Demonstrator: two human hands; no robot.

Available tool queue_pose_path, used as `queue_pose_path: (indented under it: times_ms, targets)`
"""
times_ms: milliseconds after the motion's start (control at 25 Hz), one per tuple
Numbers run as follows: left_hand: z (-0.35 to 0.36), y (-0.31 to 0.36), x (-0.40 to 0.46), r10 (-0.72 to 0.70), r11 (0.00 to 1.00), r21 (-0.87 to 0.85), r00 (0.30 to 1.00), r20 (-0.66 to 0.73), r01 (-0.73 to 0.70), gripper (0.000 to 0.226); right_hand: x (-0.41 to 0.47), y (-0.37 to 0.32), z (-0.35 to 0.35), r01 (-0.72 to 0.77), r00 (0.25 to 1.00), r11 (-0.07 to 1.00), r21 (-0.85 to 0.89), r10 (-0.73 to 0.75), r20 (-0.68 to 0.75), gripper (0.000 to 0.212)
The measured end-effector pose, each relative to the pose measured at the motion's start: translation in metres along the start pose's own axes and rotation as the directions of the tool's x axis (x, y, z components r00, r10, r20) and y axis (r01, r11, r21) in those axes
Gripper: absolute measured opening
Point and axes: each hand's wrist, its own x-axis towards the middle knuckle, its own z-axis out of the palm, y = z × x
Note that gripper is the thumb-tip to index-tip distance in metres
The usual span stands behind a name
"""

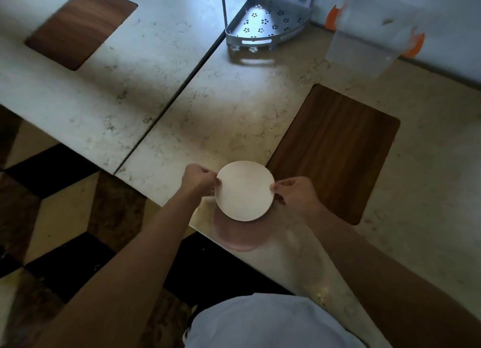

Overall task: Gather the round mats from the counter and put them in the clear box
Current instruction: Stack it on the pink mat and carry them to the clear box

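Pale shirt (pixel 273 324) at the near edge, both forearms reaching outward. Left hand (pixel 199 180) pinches the left rim of a stack of round mats (pixel 244 190); right hand (pixel 292 191) pinches the right rim. Stack is held level, just above the near tabletop (pixel 208 118) edge, over a pinkish round patch (pixel 239 234), possibly another mat or a shadow. Wooden board (pixel 335 150) lies just right. Clear box (pixel 369 33), blurred, stands far right, well apart; right hand nearer it. Metal corner rack (pixel 265 23) sits far centre.
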Motion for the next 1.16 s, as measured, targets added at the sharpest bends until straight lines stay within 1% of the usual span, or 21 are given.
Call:
queue_pose_path:
  times_ms: [120, 280, 600, 720, 840, 920, 1040, 1160]
  targets:
    - [-0.002, -0.024, -0.011, -0.041, 0.999, -0.009, 0.999, -0.001, 0.041, 0.016, -0.012, 0.015, 0.005, 0.006, 1.000, 0.997, -0.071, -0.005, 0.020, 0.012]
    - [-0.002, -0.045, -0.018, -0.057, 0.998, 0.033, 0.998, -0.030, 0.058, 0.014, -0.020, 0.027, 0.011, 0.004, 1.000, 0.989, -0.149, 0.000, 0.028, 0.015]
    - [0.004, -0.067, -0.024, -0.027, 0.997, 0.069, 0.999, -0.046, 0.030, 0.016, -0.028, 0.039, 0.013, 0.012, 1.000, 0.980, -0.200, -0.010, 0.010, 0.014]
    - [0.007, -0.074, -0.025, 0.015, 0.994, 0.108, 0.998, -0.053, -0.009, 0.018, -0.029, 0.041, 0.014, 0.047, 0.999, 0.956, -0.289, -0.051, -0.006, 0.014]
    - [0.010, -0.081, -0.031, 0.078, 0.979, 0.194, 0.994, -0.075, -0.063, 0.020, -0.031, 0.041, 0.016, 0.070, 0.997, 0.933, -0.352, -0.081, -0.014, 0.013]
    - [0.013, -0.084, -0.034, 0.097, 0.973, 0.220, 0.991, -0.089, -0.075, 0.022, -0.032, 0.042, 0.018, 0.081, 0.995, 0.917, -0.390, -0.096, -0.019, 0.014]
    - [0.017, -0.084, -0.038, 0.131, 0.959, 0.264, 0.985, -0.112, -0.098, 0.024, -0.034, 0.042, 0.018, 0.099, 0.993, 0.898, -0.428, -0.119, -0.021, 0.015]
    - [0.021, -0.082, -0.041, 0.185, 0.925, 0.356, 0.976, -0.112, -0.134, 0.023, -0.038, 0.044, 0.019, 0.087, 0.993, 0.888, -0.451, -0.112, -0.029, 0.018]
